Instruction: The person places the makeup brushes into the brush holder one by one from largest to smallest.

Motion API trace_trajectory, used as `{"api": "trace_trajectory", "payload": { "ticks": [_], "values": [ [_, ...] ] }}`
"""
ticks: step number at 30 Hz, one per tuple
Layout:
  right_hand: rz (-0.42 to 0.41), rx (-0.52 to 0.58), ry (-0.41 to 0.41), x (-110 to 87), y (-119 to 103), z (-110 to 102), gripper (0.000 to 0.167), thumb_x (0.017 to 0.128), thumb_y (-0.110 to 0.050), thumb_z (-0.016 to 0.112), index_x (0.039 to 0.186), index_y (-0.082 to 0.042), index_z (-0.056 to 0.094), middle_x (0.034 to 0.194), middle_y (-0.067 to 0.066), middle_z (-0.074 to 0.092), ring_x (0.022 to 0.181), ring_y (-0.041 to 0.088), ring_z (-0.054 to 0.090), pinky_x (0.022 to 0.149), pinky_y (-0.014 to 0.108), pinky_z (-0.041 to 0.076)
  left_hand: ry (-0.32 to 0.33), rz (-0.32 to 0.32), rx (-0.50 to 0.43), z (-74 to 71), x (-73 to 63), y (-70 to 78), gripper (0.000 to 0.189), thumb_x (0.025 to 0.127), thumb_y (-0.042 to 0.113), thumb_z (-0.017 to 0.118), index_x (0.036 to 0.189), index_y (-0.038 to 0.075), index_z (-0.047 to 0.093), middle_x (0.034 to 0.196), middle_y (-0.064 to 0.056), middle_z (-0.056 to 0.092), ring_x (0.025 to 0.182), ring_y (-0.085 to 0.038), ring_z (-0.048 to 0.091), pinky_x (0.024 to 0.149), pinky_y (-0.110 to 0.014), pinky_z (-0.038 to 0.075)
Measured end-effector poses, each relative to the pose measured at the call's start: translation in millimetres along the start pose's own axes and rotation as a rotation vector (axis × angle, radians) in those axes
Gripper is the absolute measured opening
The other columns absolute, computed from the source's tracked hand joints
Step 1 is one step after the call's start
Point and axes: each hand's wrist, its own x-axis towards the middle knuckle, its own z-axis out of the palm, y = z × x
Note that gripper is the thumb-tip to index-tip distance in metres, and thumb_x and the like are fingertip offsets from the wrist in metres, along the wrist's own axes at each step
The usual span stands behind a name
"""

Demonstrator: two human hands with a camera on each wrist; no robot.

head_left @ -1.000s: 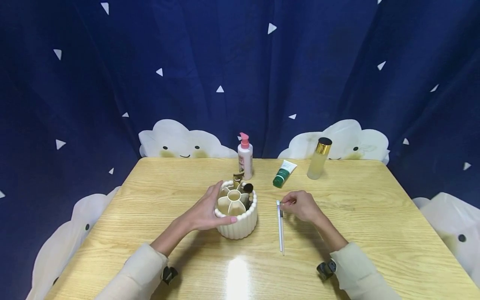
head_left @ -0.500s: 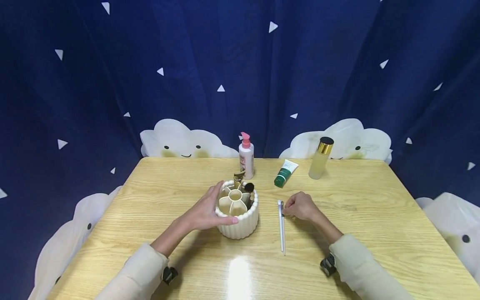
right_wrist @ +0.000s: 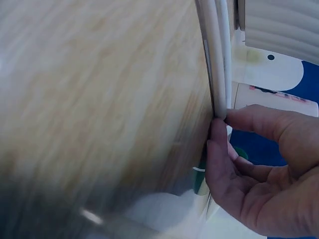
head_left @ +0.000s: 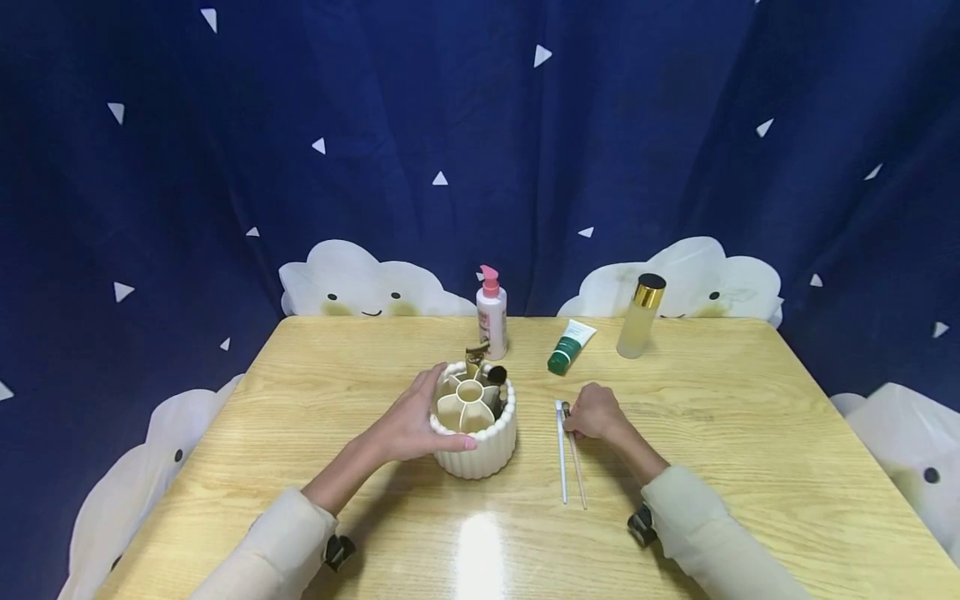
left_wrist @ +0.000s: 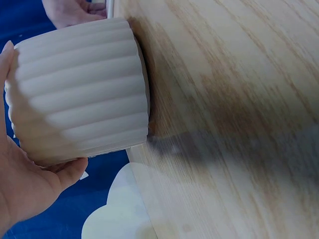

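My left hand (head_left: 412, 421) grips the cream ribbed organizer (head_left: 480, 457), thumb on the near side of its beaded rim and fingers round the far left. Petal-shaped compartments ring a round centre one inside. A dark-tipped brush (head_left: 497, 376) and a gold item (head_left: 475, 360) stand in the organizer at its back and right. To the right, my right hand (head_left: 597, 412) pinches a thin makeup brush (head_left: 577, 471) near its head, between thumb and fingers in the right wrist view. A second slim white brush (head_left: 562, 458) lies on the table just left of it.
Behind the organizer stands a white pump bottle (head_left: 492, 323) with a pink top. A green and white tube (head_left: 572, 347) lies to its right, near a frosted bottle (head_left: 641, 317) with a gold and black cap. A blue curtain (head_left: 480, 125) hangs behind the wooden table (head_left: 337, 358).
The right hand has taken hold of the right-hand brush and swung its handle end to the right, away from the other brush. The left hand and organizer stay put.
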Motion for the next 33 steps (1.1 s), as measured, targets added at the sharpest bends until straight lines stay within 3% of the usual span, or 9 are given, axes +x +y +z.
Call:
{"api": "trace_trajectory", "payload": {
  "ticks": [6,12,19,26,33],
  "values": [
    [0.048,-0.045,-0.012,1.1,-4,0,0.023,0.071,-0.007,0.069,0.051,-0.006,0.057,0.042,0.000,0.052,0.039,0.008,0.047,0.039,0.016,0.033,0.010,-0.006,0.007,1.0,-0.2,0.4,0.129,0.054,0.072,0.076,0.153,0.017,0.013,0.154,-0.014,0.027,0.139,-0.033,0.032,0.110,-0.055,0.033],
    [0.060,0.032,-0.015,-1.4,2,-5,0.018,0.073,-0.007,0.065,0.055,-0.005,0.064,0.046,0.004,0.061,0.042,0.010,0.056,0.041,0.017,0.038,0.013,0.007,0.023,0.9,1.9,0.0,0.131,0.052,0.069,0.079,0.153,0.014,0.015,0.152,-0.015,0.030,0.139,-0.032,0.032,0.111,-0.053,0.032],
    [0.017,0.176,0.036,-13.6,-3,-22,0.009,0.075,-0.011,0.065,0.073,-0.003,0.069,0.056,0.005,0.066,0.053,0.011,0.058,0.049,0.021,0.043,0.014,0.004,0.022,1.6,4.0,1.5,0.131,0.051,0.069,0.080,0.152,0.014,0.017,0.149,-0.015,0.033,0.136,-0.030,0.035,0.110,-0.052,0.034],
    [-0.052,0.332,0.088,-23.3,-20,-38,0.016,0.076,-0.008,0.063,0.087,0.003,0.066,0.072,0.007,0.068,0.063,0.018,0.067,0.054,0.022,0.050,0.039,-0.012,-0.013,3.9,3.7,4.3,0.131,0.049,0.068,0.081,0.151,0.015,0.018,0.146,-0.014,0.034,0.133,-0.029,0.040,0.108,-0.051,0.038],
    [-0.135,0.353,0.181,-34.5,-38,-47,0.017,0.077,-0.010,0.063,0.090,0.001,0.066,0.077,0.007,0.068,0.064,0.009,0.061,0.059,0.022,0.050,0.055,-0.033,0.003,7.3,2.8,5.4,0.134,0.048,0.072,0.078,0.152,0.017,0.016,0.146,-0.014,0.033,0.132,-0.029,0.040,0.106,-0.051,0.039]
  ]
}}
